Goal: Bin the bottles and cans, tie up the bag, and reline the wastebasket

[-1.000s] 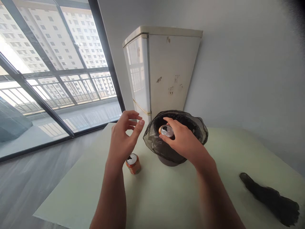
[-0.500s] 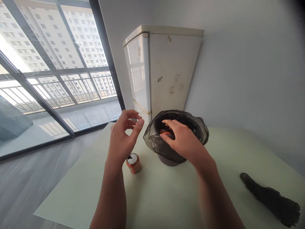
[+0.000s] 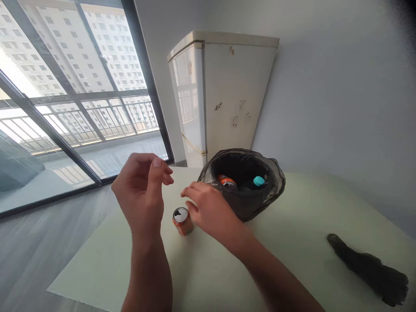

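An opened orange soda can (image 3: 183, 223) stands upright on the pale green table (image 3: 208, 277). My right hand (image 3: 208, 208) hovers just above and to the right of this can, fingers apart and holding nothing. To the can's upper left, my left hand (image 3: 143, 186) is raised in the air with its fingers loosely curled and nothing in them. Behind my right hand sits a trash bin lined with a black plastic bag (image 3: 253, 203). Inside it lie another orange can (image 3: 226, 182) and something with a turquoise cap (image 3: 259, 180).
A bunched black plastic bag (image 3: 370, 271) lies on the table at the right. Beyond the table stands an old white refrigerator (image 3: 234, 95) against the grey wall. Sliding glass doors (image 3: 81, 95) and a grey floor (image 3: 29, 255) are at the left.
My right hand has come out of the bin's opening and moved left to the standing can, leaving the other can in the bin. My left hand has shifted left.
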### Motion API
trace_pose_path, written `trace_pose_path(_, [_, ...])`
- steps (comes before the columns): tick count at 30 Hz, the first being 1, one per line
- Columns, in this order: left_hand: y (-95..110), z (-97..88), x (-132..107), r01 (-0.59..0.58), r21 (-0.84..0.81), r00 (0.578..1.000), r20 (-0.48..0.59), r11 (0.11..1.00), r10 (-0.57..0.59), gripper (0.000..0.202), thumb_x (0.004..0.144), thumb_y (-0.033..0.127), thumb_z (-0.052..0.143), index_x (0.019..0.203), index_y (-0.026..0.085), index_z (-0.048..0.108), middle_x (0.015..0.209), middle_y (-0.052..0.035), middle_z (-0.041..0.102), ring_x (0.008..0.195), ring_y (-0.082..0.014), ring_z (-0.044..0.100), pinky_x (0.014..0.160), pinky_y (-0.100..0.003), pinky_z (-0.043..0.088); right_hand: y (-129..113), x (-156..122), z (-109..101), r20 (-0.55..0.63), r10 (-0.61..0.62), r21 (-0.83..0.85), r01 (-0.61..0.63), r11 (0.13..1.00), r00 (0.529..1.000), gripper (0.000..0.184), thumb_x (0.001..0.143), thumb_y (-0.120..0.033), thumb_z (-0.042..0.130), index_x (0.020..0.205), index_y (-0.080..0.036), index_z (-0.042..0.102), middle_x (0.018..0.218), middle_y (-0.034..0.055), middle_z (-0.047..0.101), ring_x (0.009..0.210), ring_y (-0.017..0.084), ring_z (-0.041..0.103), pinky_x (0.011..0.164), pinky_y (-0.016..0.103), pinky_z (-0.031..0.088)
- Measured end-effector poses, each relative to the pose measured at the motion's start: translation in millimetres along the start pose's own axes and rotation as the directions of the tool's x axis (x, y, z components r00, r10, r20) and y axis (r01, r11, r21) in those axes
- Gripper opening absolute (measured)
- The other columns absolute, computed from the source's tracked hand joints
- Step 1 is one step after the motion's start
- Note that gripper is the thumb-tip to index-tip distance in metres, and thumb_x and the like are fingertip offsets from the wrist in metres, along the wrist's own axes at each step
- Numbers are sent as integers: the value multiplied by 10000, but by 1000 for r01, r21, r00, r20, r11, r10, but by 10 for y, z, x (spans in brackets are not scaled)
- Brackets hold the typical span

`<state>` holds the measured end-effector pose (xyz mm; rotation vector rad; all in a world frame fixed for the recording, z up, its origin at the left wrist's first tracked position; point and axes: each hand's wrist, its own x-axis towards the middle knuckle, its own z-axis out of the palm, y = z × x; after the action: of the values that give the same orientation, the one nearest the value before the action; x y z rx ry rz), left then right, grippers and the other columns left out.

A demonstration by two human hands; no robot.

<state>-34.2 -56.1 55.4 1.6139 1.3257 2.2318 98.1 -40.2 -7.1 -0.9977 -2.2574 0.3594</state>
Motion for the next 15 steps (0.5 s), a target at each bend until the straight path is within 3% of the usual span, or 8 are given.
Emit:
trace_pose_path(4, [-47,-10,32,-14,-42,999,31,999,15,149,940,235,659,792,216,661,698,11,630,539,-121,569,542,-303,473,-8,33,376,160,9,-29,-4,1000,987,272,929,-183,694,1201,-195,684,1146,79,706,1147,238,633,909,324,520])
trace_pose_path(7, [-38,-28,36,-7,-43,999,49,999,10,158,947,219,642,789,216,650,694,12,630,532,-115,561,552,-298,467,3,34,576,213,20,-102,2,995,977,308,918,-207,702,1224,-190,678,1181,98,699,1132,261,623,927,360,538])
trace_pose_path(10, [-27,-49,31,-9,-40,998,64,999,12,154,954,215,635,800,215,648,695,11,627,533,-116,560,558,-300,467,30,27,685,224,39,-148,-6,989,974,358,935,-258,688,1285,-187,660,1346,134,656,1210,291,601,966,401,547])
trace_pose_path(15, [-33,-66,27,7,-27,997,75,1000,-5,158,961,211,633,804,210,643,691,13,622,530,-113,557,557,-296,465,81,14,800,329,56,-149,-7,989,943,541,942,-311,695,1450,-170,575,1605,203,458,1410,343,492,1058,443,527])
